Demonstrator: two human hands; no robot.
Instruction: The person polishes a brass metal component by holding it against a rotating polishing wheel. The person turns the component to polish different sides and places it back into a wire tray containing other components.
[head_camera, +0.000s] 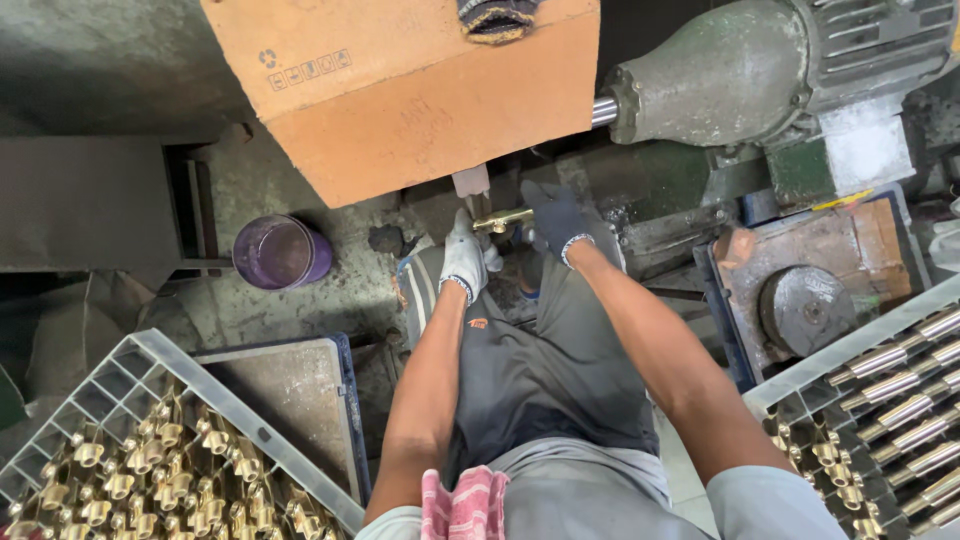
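My left hand (464, 255), in a white glove, grips the near end of a slim brass part (503, 219). A dark glove covers my right hand (556, 218), which holds the same part at its far end. Both hands keep the part level just below a large cardboard shield (420, 90) that hides the machine's working end. A steel shaft (603, 110) runs from under the cardboard into a green motor (760, 70) at the upper right. My knees and grey shorts fill the middle below the hands.
A grey plastic crate (170, 370) at the lower left holds several brass fittings (130, 480). Another crate (850, 360) at the lower right holds shiny parts. A purple cup (280, 252) stands on the dirty floor. A metal plate with a round disc (805, 305) lies at right.
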